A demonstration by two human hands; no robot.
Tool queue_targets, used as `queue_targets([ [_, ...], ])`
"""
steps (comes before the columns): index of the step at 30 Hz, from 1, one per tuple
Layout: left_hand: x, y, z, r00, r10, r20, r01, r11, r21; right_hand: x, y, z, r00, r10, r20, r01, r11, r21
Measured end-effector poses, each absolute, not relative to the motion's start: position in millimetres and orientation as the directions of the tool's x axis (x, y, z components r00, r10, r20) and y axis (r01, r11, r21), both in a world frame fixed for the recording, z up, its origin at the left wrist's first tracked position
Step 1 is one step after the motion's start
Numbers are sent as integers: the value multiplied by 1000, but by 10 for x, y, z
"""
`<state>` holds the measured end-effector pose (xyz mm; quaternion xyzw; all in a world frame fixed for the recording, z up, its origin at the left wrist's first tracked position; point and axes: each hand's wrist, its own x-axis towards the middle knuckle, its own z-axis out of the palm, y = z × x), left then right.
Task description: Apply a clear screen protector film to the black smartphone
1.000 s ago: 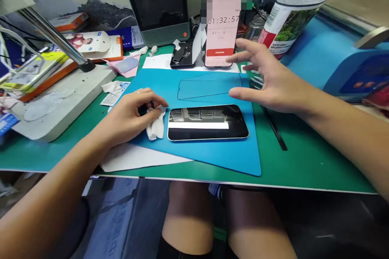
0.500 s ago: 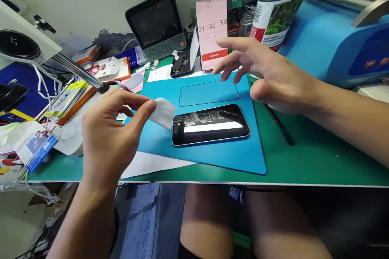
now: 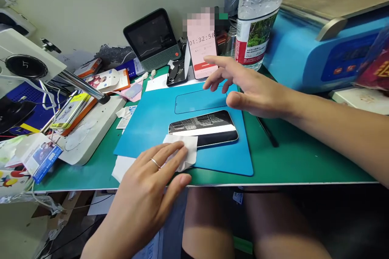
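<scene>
Left hand (image 3: 152, 182), fingers spread, rests on a crumpled white tissue (image 3: 192, 153) over the lower-left corner of a glossy black rectangular phone (image 3: 214, 128) at frame centre, seemingly wiping, which next calls for light pressure, while the right hand (image 3: 246, 83) hovers half-spread right of centre.

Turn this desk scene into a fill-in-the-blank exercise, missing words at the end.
1. The left hand touches a white wipe and wears a ____.
2. The right hand is raised and grips ____.
3. The black-screened smartphone lies on a ____ mat.
4. The propped-up phone shows large digits reading ____.
Missing words: ring; nothing; blue; 01:32:58.
</scene>
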<state>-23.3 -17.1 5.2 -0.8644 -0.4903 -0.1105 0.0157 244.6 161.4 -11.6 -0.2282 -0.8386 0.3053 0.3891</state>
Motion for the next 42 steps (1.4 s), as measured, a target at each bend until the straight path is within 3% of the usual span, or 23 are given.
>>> queue_targets([
  [6,-111,-55,-70,457,875,160,884,-467,26,2459,1628,-139,-596,631,497,163,701,-694],
  [14,616,26,-115,533,837,126,802,-547,241,2448,1613,-115,-610,625,486,173,704,-689],
  [17,915,104,-108,512,851,117,816,-525,243,2452,1634,-137,-609,622,492,173,710,-682],
  [31,-77,-250,-209,283,952,115,959,-281,-31,2462,1594,-68,-675,619,400,247,701,-669],
  [38,669,54,-179,358,925,124,916,-374,145,2454,1627,-60,-659,607,443,242,730,-639],
  [42,898,79,-227,349,918,190,914,-378,149,2466,1621,-52,-652,635,415,284,712,-642],
])
